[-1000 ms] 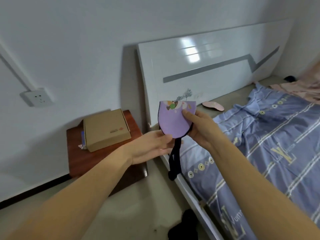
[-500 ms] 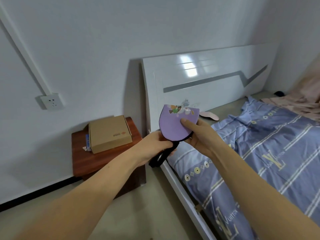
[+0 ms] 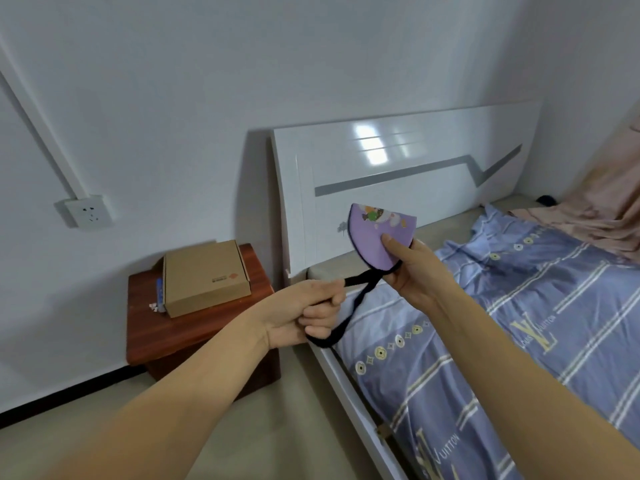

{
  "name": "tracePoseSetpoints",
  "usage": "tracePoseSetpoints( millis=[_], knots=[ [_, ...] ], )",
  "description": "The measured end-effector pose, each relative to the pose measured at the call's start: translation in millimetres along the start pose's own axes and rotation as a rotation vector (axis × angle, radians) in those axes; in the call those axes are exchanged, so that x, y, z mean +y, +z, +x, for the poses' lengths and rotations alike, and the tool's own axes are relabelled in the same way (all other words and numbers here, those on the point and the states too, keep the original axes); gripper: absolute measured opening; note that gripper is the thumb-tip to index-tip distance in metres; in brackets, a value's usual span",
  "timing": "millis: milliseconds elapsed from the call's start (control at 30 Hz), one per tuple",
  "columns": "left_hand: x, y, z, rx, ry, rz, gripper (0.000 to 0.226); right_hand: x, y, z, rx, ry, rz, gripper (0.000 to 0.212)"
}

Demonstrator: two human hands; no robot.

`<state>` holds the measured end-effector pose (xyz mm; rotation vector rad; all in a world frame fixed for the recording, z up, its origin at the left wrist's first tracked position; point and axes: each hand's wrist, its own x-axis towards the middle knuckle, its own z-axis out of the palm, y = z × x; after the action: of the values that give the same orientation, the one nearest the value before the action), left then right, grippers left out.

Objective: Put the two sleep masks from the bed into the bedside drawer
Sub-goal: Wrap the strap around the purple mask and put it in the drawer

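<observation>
A purple sleep mask (image 3: 372,237), folded in half with a cartoon print near its top, is held up in front of the white headboard (image 3: 398,168). My right hand (image 3: 412,268) pinches its lower edge with the thumb on the fabric. My left hand (image 3: 311,313) is closed around the mask's black elastic strap (image 3: 360,289), which is stretched out to the left. The dark wooden bedside cabinet (image 3: 194,330) stands left of the bed; its drawer front is hidden behind my left forearm. The pink second mask is hidden behind the purple one.
A brown cardboard box (image 3: 204,275) lies on the cabinet top beside a small blue item (image 3: 160,296). A wall socket (image 3: 88,211) sits at the left. The bed carries a blue striped quilt (image 3: 519,323) and a pink blanket (image 3: 595,209). Bare floor lies between me and the cabinet.
My left hand has let go of the mask body, taken the black strap and pulled it out to the left. The view has tilted up and shifted left.
</observation>
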<state>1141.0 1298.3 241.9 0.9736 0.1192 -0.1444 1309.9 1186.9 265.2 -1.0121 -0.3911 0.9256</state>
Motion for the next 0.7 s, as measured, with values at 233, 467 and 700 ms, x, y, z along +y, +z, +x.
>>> tracePoseSetpoints(
  millis=[233, 467, 700],
  knots=[
    [-23.3, -7.7, 8.6, -0.117, -0.317, 0.028, 0.053, -5.6, -1.0, 1.4, 0.043, -0.144, -0.218, 0.015],
    [-26.0, -11.8, 43.1, 0.898, 0.217, 0.455, 0.025, 8.1, 14.7, -5.0, 0.062, -0.151, -0.201, 0.021],
    [27.7, 24.6, 4.3, 0.13, 0.201, -0.302, 0.02, 13.7, 8.1, -5.7, 0.127, 0.005, -0.061, 0.031]
  ],
)
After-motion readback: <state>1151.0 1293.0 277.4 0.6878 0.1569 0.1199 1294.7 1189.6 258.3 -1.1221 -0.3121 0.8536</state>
